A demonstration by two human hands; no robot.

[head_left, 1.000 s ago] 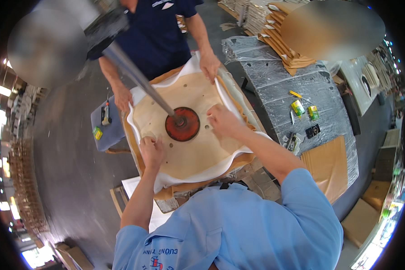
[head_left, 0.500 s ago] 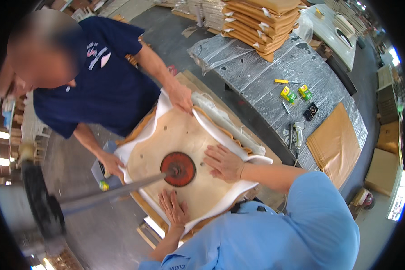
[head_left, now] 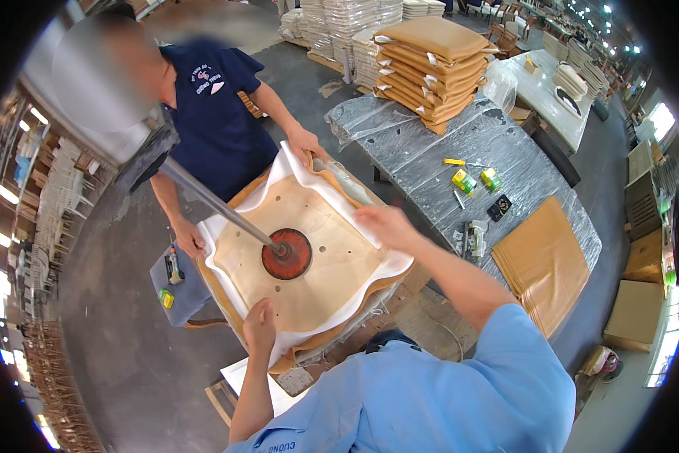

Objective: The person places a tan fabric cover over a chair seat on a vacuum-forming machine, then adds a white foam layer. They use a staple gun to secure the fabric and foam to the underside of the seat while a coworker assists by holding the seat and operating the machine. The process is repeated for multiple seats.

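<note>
A pale wooden seat panel [head_left: 309, 211] with several drilled holes lies on white padding [head_left: 222, 275] and a tan cover [head_left: 298, 359]. The red round plate [head_left: 287, 254] on the end of a metal rod [head_left: 219, 205] rests on the panel's middle. At the near left edge is my left hand [head_left: 260, 325], its fingers curled together; what they hold, if anything, is hidden. My right hand [head_left: 388, 228] hovers over the right edge of the padding, fingers bent and smeared. Across from me, a co-worker's hands [head_left: 307, 143] grip the far edge and the left corner of the layers.
To the right, a plastic-wrapped table [head_left: 422, 151] carries stacked tan cushions [head_left: 430, 64], small yellow-green boxes [head_left: 464, 181], a screwdriver [head_left: 464, 162], a power tool [head_left: 474, 240] and folded tan covers [head_left: 543, 260]. Left of the panel, a drill [head_left: 174, 266] lies on a grey surface [head_left: 188, 294].
Both my hands have lifted off the panel, where they lay flat, and moved to its edges. My left hand's fingers have curled. The co-worker still holds the far side.
</note>
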